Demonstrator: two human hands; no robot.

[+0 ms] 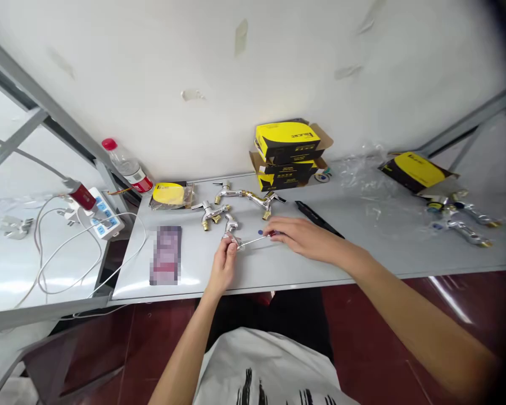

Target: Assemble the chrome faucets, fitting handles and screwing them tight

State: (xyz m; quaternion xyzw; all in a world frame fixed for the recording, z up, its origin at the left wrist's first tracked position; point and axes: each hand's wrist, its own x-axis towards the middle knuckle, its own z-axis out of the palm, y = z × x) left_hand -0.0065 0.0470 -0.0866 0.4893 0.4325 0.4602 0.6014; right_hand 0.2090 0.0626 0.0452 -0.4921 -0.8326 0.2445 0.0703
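Observation:
My left hand (222, 267) is closed around the lower end of a chrome faucet (231, 223) near the front of the table. In my right hand (297, 235) is a screwdriver (255, 242), its thin metal shaft pointing left with the tip at the faucet by my left fingers. The exact contact of the tip is too small to tell. Just behind lies another faucet (211, 212) with brass ends. Farther back are a faucet with a long chrome body (231, 193) and one with a dark lever (265, 201). A small blue disc (260, 232) lies beside my right fingertips.
Yellow-black boxes (289, 140) are stacked against the wall. A box cutter (316, 218) lies behind my right hand. At right are plastic wrap (365, 171), a box (417, 171) and more faucets (468, 225). Left stand a bottle (129, 166), a flat box (168, 194), a power strip (105, 216) and cables.

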